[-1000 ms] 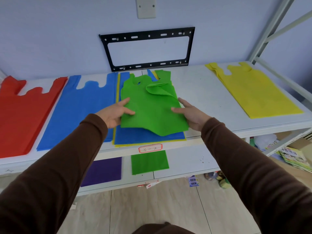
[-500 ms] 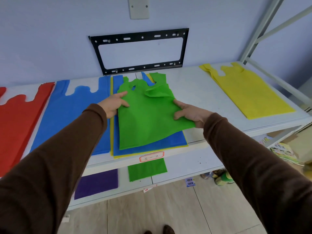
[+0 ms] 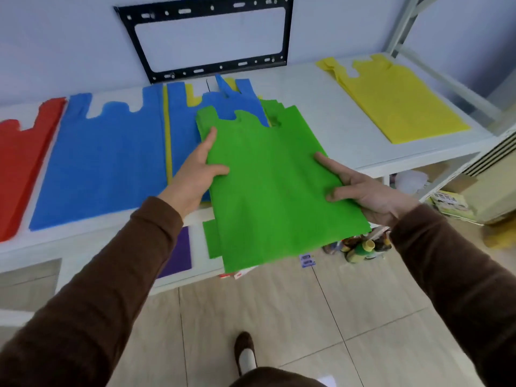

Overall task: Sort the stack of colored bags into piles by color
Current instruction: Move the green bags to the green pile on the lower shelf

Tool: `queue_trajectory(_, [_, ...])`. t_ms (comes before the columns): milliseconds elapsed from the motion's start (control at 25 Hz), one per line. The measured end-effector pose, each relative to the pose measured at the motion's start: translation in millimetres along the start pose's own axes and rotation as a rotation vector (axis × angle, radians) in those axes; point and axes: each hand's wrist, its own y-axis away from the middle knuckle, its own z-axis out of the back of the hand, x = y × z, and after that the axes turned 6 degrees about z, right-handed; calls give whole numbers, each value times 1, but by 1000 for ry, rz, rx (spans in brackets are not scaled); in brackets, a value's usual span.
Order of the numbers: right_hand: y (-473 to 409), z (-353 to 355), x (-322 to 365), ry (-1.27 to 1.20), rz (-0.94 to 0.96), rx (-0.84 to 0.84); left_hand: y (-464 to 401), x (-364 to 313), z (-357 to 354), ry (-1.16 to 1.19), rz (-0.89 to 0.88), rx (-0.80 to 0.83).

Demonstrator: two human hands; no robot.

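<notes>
Green non-woven vest bag [image 3: 268,185]: held flat at both side edges, lifted partly off the mixed stack [image 3: 190,127], lower half hanging past the front edge of the white table [image 3: 329,129].
Left hand [image 3: 195,177]: closed on the bag's left edge, thumb on top, fingers underneath.
Right hand [image 3: 363,191]: pinched on the right edge, thumb above, palm below.
Sorted piles: red bags [image 3: 19,169] far left, blue bags [image 3: 106,163] beside them, yellow bags [image 3: 396,104] far right.
Green pile: second green sheet [image 3: 213,241] glimpsed on the lower shelf [image 3: 134,263], mostly hidden behind the held bag.
Risk, slip: thin limp fabric, light edge grip; likely to sag or slide out if one hand let go early.
Risk, drag: blue bag beneath possibly tugged askew, stack disturbed.
Risk, misplacement: lower shelf hidden by the bag itself; landing crooked or onto the purple sheet [image 3: 178,252] plausible.
</notes>
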Motion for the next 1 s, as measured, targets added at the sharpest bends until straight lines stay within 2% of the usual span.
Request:
queue_trajectory(120, [49, 21, -50, -10, -34, 32, 58, 48, -47, -69, -53, -56])
queue_trajectory(240, [92, 40, -106, 5, -123, 55, 111, 99, -85, -141, -17, -89])
queue_trajectory(400, [124, 56, -175, 234, -185, 115, 159, 159, -120, -184, 176, -112])
queue_trajectory(520, [129, 55, -217, 174, -258, 131, 169, 199, -129, -215, 302, -68])
queue_trajectory(640, [115, 47, -245, 204, -299, 124, 159, 228, -124, -228, 367, -51])
queue_trajectory(800, [63, 30, -264, 328, -288, 90, 114, 250, -96, -281, 370, -41])
queue_trajectory(1000, [-39, 3, -256, 482, -207, 19, 18, 270, -33, -314, 290, -72])
